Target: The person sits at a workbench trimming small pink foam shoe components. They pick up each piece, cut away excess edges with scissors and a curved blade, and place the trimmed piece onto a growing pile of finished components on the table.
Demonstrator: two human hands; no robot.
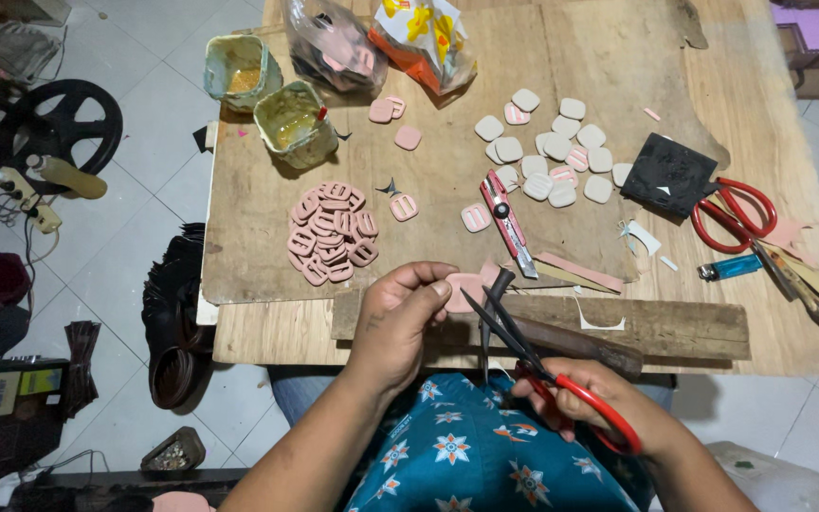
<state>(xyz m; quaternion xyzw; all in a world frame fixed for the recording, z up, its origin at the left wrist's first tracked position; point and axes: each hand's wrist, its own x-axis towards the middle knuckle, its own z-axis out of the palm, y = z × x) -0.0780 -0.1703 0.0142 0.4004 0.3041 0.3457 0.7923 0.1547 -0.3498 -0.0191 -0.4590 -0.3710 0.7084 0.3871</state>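
My left hand [400, 318] pinches a small pink buckle-shaped piece [464, 287] at the near edge of the wooden board [267, 256]. My right hand [599, 403] grips red-handled scissors [533, 360], whose open dark blades reach up to the pink piece. A heap of pink buckle pieces [332, 232] lies left of my hands. Several white and pink squarish pieces [547, 156] are spread at the board's centre right.
A red utility knife [506, 223], a second pair of red scissors [732, 213], a black square pad [667, 173], a blue lighter [730, 268] and a brush [803, 289] lie on the board. Two glue pots [267, 95] and plastic bags [376, 43] stand at the back. A black wheel [57, 123] sits on the floor.
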